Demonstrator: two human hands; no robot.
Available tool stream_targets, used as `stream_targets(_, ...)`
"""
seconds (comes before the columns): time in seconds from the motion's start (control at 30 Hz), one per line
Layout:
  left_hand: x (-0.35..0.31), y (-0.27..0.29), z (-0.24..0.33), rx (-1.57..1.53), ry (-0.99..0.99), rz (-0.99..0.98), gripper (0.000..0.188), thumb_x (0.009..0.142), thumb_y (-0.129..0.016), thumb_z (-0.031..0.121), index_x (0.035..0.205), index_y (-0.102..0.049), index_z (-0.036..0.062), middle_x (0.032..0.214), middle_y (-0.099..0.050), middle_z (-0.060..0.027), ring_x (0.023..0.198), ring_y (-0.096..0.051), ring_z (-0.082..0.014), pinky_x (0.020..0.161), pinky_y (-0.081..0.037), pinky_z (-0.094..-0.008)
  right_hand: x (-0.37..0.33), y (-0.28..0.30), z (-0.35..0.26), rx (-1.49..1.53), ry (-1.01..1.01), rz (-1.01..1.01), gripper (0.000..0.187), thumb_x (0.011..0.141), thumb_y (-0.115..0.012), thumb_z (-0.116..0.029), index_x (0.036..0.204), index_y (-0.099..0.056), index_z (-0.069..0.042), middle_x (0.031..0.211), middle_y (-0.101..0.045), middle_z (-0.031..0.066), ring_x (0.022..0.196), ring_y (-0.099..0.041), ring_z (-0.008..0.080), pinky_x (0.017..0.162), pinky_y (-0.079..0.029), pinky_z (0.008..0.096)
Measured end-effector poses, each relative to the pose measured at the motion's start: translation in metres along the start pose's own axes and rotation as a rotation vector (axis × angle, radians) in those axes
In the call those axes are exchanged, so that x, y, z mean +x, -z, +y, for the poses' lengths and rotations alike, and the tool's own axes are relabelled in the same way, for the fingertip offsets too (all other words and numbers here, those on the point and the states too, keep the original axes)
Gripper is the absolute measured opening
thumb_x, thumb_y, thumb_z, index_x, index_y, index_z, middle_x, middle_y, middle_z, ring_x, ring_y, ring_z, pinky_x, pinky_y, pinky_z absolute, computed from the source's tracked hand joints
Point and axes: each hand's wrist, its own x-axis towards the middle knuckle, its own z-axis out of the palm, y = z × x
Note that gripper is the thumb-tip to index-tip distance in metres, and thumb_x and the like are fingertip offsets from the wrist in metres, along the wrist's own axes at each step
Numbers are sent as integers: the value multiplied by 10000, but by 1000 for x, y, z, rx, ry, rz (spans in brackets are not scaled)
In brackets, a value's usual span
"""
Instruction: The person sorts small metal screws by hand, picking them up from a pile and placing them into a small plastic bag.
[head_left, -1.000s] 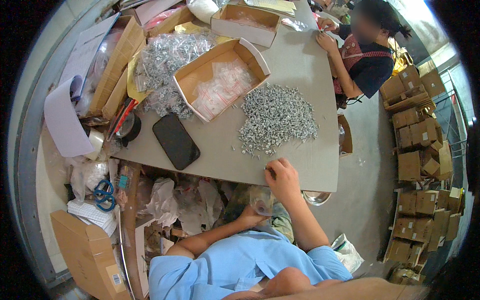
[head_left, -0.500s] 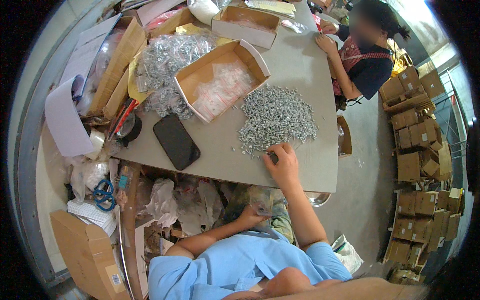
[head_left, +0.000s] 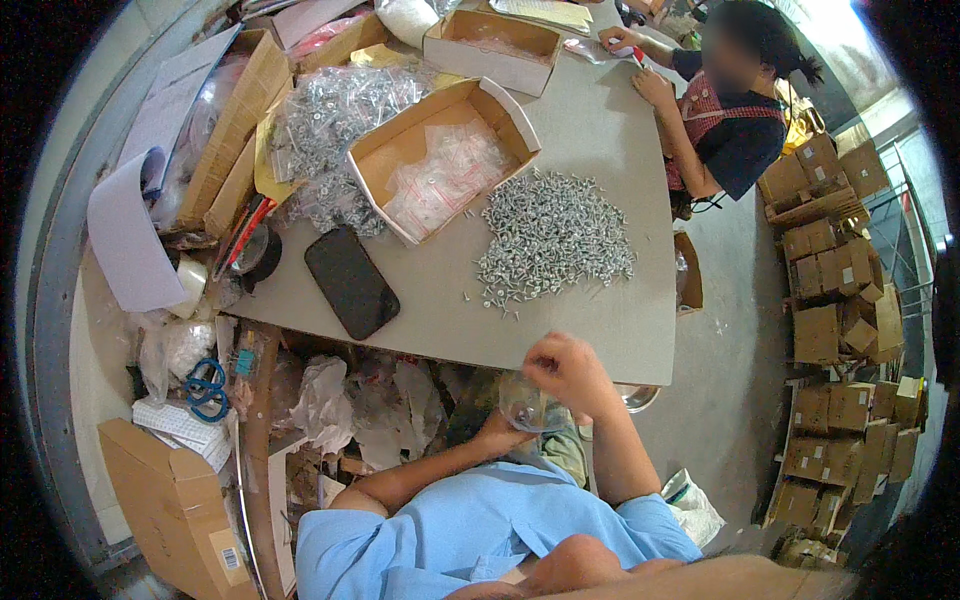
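Below the table's front edge, my left hand (head_left: 500, 434) grips a small transparent plastic bag (head_left: 540, 412) in front of my lap. A few small items seem to lie in the bag; they are too blurred to name. My right hand (head_left: 566, 366) is just above the bag, its fingers curled together and pointing down toward the bag's mouth. Whatever those fingers hold is hidden. Beyond it, a wide heap of small silver screws (head_left: 555, 240) is spread on the grey table (head_left: 440, 325). An open cardboard box (head_left: 370, 160) of flat transparent bags (head_left: 445, 175) stands left of the heap.
A black phone (head_left: 352, 283) lies near the table's front edge. Filled bags of hardware (head_left: 335, 120) pile up behind it. Blue-handled scissors (head_left: 207, 390) rest at the lower left. Across the table, a person (head_left: 735, 130) handles a small red-and-white packet. Stacked cartons (head_left: 835, 330) stand at right.
My right hand has drawn back from the near edge of the screw heap to above the bag. My left hand still grips the bag. The other person's hands have moved apart.
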Motion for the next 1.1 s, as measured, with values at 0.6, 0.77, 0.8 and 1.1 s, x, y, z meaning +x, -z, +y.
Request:
stream_targets(0.6, -1, 4, -6, -93, -114, -57, 296, 753, -765, 251, 872, -601, 35, 760, -626, -78, 712, -573, -144, 644, -470, -325, 50, -35, 15, -268, 26, 517, 137, 766, -640, -89, 897, -609, -61, 891, -581, 132, 788, -580, 353, 688, -483, 439)
stream_targets(0.77, -1, 5, -5, 70, -118, -22, 296, 747, -768, 262, 856, -608, 38, 740, -627, -106, 678, -589, -175, 632, -483, -341, 21, -39, 22, -319, 109, 565, 144, 745, -671, -81, 881, -629, -62, 861, -587, 105, 745, -602, 301, 653, -489, 386)
stream_targets(0.8, -2, 6, -2, 68, -98, -34, 297, 746, -768, 265, 855, -610, 38, 740, -628, -114, 675, -594, -182, 632, -486, -344, 13, -38, 21, -301, 108, 552, 150, 742, -675, -78, 884, -629, -62, 861, -584, 106, 753, -601, 294, 652, -488, 384)
stream_targets(1.1, 0, 3, -11, 93, -122, -15, 291, 746, -761, 260, 849, -606, 36, 744, -625, -117, 692, -599, -199, 646, -481, -347, 8, -32, 13, -236, 89, 550, 170, 722, -679, -66, 889, -649, -57, 927, -597, 117, 839, -599, 280, 696, -490, 355)
